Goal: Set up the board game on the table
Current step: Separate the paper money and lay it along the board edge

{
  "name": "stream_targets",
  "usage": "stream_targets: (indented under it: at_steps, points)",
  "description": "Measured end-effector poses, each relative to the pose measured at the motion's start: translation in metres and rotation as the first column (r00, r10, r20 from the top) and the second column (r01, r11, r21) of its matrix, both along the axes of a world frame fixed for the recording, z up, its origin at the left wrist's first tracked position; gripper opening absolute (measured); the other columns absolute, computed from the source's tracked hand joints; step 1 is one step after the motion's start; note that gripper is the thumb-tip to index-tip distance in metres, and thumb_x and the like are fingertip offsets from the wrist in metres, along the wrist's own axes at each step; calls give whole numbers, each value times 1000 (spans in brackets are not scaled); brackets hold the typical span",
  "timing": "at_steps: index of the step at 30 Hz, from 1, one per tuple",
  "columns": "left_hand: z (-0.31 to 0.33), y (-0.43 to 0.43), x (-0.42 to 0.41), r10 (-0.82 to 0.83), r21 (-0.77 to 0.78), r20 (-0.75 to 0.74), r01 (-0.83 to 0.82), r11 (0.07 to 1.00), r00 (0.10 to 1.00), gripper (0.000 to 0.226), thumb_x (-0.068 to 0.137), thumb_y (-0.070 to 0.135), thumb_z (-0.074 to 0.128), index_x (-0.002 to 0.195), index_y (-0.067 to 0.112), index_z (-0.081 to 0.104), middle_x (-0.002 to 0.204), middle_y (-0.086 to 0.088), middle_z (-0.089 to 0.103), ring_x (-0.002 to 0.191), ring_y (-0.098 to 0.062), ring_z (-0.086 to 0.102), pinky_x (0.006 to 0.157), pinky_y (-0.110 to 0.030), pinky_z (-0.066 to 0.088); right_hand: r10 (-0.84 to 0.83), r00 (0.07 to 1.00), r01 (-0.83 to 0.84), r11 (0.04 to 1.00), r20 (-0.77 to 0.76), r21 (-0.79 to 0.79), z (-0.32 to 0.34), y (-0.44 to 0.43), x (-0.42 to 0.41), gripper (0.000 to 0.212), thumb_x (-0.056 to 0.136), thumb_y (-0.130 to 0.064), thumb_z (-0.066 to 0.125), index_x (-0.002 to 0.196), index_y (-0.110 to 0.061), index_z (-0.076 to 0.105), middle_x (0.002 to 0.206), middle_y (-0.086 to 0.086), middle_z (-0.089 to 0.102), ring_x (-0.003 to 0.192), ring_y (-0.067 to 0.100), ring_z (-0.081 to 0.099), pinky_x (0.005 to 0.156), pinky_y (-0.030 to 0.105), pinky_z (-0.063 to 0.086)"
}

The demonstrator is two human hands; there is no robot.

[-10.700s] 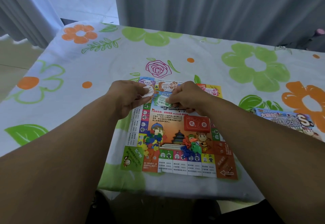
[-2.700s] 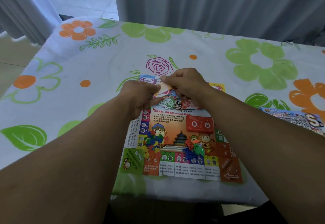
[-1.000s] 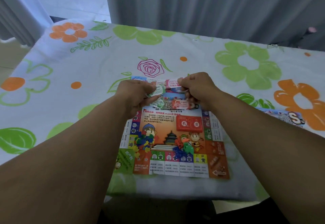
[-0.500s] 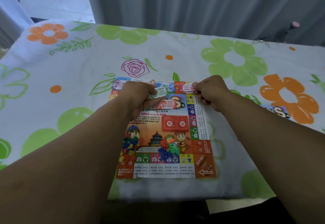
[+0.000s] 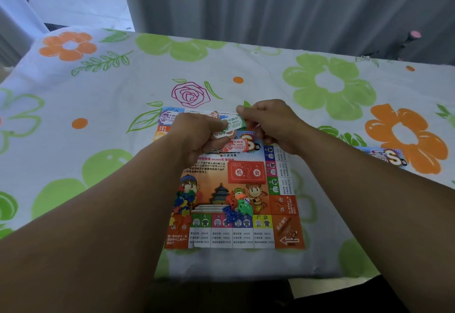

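From my remote seat I see the square, brightly printed paper game board point(image 5: 286, 234) lying flat near the front edge of the desk, on a white tablecloth with green and orange flowers point(image 5: 110, 120). Both hands meet over the board's far edge. The left hand point(image 5: 197, 135) has its grip curled round the left end of a green paper play-money note point(image 5: 235, 122). The right hand point(image 5: 270, 125) pinches the same note's right end between thumb and forefinger. The note is held just above the board, slightly tilted.

Just below it, a red paper play-money note point(image 5: 236, 146) lies on the board's printed title. Nearer to me, a red rectangular card with a question mark point(image 5: 247, 172) sits in the middle of the board. A heap of small multicoloured plastic pieces point(image 5: 183, 202) lies toward the board's left side. A second cluster of red, green and blue plastic pieces point(image 5: 237, 210) lies beside a small white die point(image 5: 247, 200).

Well off to the right, a flat printed game packet point(image 5: 384, 156) rests on the cloth. A grey pleated curtain point(image 5: 270, 5) hangs behind the desk.
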State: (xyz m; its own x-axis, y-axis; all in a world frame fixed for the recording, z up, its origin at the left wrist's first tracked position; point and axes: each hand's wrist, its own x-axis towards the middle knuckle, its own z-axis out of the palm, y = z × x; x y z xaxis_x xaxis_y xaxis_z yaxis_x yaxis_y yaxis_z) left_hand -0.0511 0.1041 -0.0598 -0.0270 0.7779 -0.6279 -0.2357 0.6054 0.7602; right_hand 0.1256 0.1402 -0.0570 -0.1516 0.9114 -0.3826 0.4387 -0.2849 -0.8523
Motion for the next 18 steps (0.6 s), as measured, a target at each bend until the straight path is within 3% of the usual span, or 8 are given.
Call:
stream_targets:
  at_steps: [2, 5, 11, 14, 18]
  points:
    - [0, -1, -3, 16, 14, -12, -16, 1000, 1000, 19, 88, 2, 72, 105, -6, 68, 100, -19, 71, 72, -24, 77, 61, -25, 62, 52, 999, -52, 999, -15, 11, 0, -1, -8, 28, 90, -32, 74, 78, -10, 63, 59, 4, 59, 46, 14, 47, 41, 23, 36]
    - [1, -3, -8, 33, 25, -25, -32, 999, 999, 15, 89, 2, 71, 103, -4, 69, 102, -18, 69, 65, -20, 75, 57, -23, 60, 50, 998, -49, 998, -33, 31, -2, 0, -17, 21, 90, -21, 74, 78, -9, 63, 65, 6, 59, 48, 15, 43, 40, 23, 35]
    - [0, -5, -33, 106, 22, -65, -104, 994, 992, 10, 90, -4, 66, 98, 1, 70, 116, -14, 69, 95, -27, 72, 63, -27, 63, 4, 997, -5, 1000, -83, -9, -4, 2, -35, 20, 92, -19, 72, 79, -6, 63, 69, 10, 54, 42, 11, 34, 41, 23, 28]
    - [0, -8, -50, 182, 11, -112, -182, 983, 977, 7, 89, -3, 69, 95, 0, 69, 112, -17, 70, 87, -28, 75, 72, -34, 64, 10, 997, -12, 1000, -73, -27, -7, 1, -46, 19, 93, -14, 68, 85, 2, 63, 75, 17, 52, 43, 13, 31, 43, 23, 27]
    - [-2, -13, -67, 234, 77, -143, -225, 971, 962, 33, 89, -4, 63, 122, -3, 60, 109, -16, 69, 83, -20, 72, 66, -27, 62, 23, 999, -26, 993, -29, -111, -12, 0, -56, 22, 89, -7, 67, 96, 14, 65, 77, 18, 63, 45, 15, 35, 46, 25, 29]
